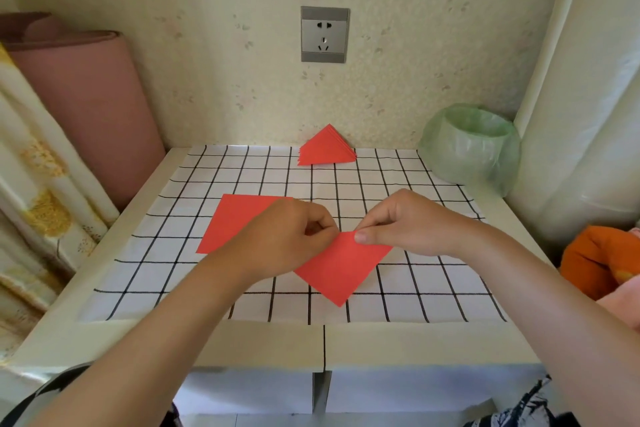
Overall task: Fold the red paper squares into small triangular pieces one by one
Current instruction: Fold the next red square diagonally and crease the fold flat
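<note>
A red paper square [341, 267] is held in front of me like a diamond, its lower corner pointing at the table's front. My left hand [291, 239] pinches its upper edge from the left, and my right hand [412, 222] pinches the top corner with thumb and fingers. Flat red paper squares [235, 222] lie on the grid cloth to the left, partly hidden behind my left hand. A stack of folded red triangles [325, 149] leans against the wall at the back.
A black-and-white grid cloth [398, 184] covers the small white table [381, 343]. A bin lined with a green bag [471, 146] stands at the back right. A rolled pink mat [86, 104] leans at the left. An orange cloth [595, 260] lies at the right.
</note>
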